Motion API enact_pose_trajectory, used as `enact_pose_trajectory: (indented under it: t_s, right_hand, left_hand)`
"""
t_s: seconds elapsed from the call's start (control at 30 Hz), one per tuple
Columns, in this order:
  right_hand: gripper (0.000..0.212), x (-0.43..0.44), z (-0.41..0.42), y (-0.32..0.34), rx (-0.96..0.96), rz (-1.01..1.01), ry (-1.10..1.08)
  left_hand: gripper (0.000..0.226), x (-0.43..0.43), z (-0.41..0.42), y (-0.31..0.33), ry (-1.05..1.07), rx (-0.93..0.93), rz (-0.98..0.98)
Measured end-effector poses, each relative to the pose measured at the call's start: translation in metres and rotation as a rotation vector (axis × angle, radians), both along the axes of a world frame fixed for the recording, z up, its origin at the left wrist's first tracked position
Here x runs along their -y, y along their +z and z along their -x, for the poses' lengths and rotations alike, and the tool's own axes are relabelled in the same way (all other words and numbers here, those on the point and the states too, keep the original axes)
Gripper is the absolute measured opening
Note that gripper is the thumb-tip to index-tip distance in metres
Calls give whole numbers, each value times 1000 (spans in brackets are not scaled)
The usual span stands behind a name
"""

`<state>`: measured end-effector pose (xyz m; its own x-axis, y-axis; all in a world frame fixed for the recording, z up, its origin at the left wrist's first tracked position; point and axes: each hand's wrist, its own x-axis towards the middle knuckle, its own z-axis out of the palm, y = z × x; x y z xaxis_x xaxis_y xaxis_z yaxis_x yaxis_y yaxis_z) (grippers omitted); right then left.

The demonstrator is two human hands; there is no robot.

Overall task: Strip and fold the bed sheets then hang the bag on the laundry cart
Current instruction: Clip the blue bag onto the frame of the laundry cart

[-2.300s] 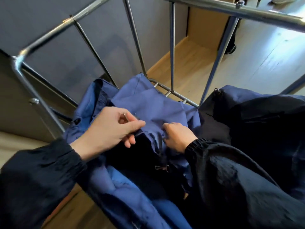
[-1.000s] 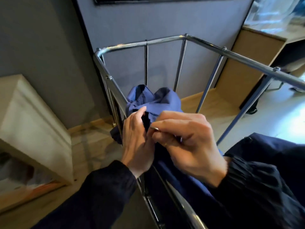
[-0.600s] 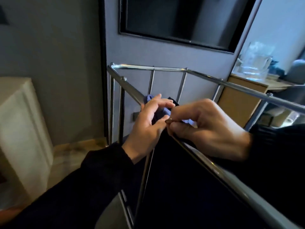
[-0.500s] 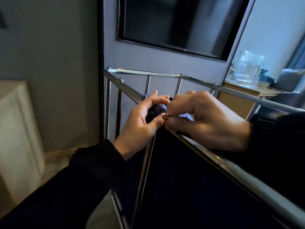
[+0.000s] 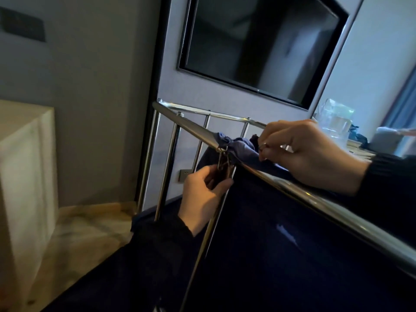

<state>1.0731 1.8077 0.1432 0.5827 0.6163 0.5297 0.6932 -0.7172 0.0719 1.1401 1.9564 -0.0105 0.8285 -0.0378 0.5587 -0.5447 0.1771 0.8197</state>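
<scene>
The chrome laundry cart [image 5: 193, 129] fills the middle, its top rail running down to the right. A dark blue laundry bag [image 5: 242, 148] is draped over that rail and hangs as a dark panel below it. A thin metal hook [image 5: 222, 158] dangles from the rail at the bag's edge. My left hand [image 5: 203, 194] is under the rail, fingers closed on the hook's lower end and the bag edge. My right hand [image 5: 308, 154] rests above the rail, pinching a small metal ring on the bag's rim.
A wall-mounted television [image 5: 258, 43] hangs behind the cart. A white cabinet [image 5: 24, 167] stands at the left on a wooden floor [image 5: 85, 226]. At the far right a desk carries a clear glass jug [image 5: 335, 120].
The view rose from inside the cart to rail level. My hands lifted the bag's edge onto the top rail, then parted: the left dropped below the rail, the right slid right along it.
</scene>
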Motion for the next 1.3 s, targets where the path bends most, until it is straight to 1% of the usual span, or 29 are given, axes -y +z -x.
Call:
enact_pose_trajectory:
  t_s: [0.07,0.17,0.23,0.3,0.37,0.43,0.57,0.67,0.73,0.8,0.87,0.9,1.0,1.07,1.1,1.13,1.17,1.23,1.3]
  right_hand:
    - [16,-6,-1,0,22,-16,2]
    - [16,-23,1,4,49,-50,24]
    - [16,-39,-1,7,78,-7,65]
    - [17,-52,-12,11,61,9,62]
    - [18,-58,-32,12,21,85,18]
    - [20,-60,-50,10,-12,210,-41]
    - [18,-57,-64,8,-76,250,-96]
    - [16,-60,-67,7,-136,291,-172]
    - [26,-64,-69,8,-146,317,-220]
    - [36,-66,-70,11,-134,308,-232]
    - [38,-67,-68,15,-129,328,-238]
    - [35,-67,-67,16,-132,346,-243]
    - [18,-67,-68,17,-133,355,-245]
    - [23,-66,-70,17,-130,322,-266]
    - [23,-67,-71,17,-138,296,-272]
    - [14,-66,-73,17,-138,281,-283]
    - [11,-67,-74,16,-130,275,-302]
    - [20,-66,-74,15,-73,286,-327]
    - [18,-65,-70,12,42,339,-301]
  left_hand:
    - [24,2,0,-1,21,-7,38]
    - [32,2,-6,1,41,-5,20]
    - [34,3,-9,3,35,2,18]
    - [30,4,-14,4,46,15,-4]
    - [17,3,-20,3,109,53,-76]
    - [16,2,-25,2,140,46,-107]
    - [8,0,-25,2,90,56,-82]
    - [23,-10,-22,9,-26,43,-40]
    - [28,-22,-23,20,-61,21,29]
    - [33,-36,-25,37,-145,25,132]
    - [36,-46,-28,52,-224,76,122]
    - [32,-47,-29,57,-233,94,85]
    - [12,-45,-36,61,-166,150,13]
    - [14,-39,-39,58,-85,172,7]
    - [16,-36,-39,56,-36,186,-8]
    - [17,-34,-39,55,12,201,-32]
    - [19,-31,-40,53,54,205,-55]
    - [21,-25,-43,49,92,187,-53]
    - [23,-21,-44,48,98,154,-20]
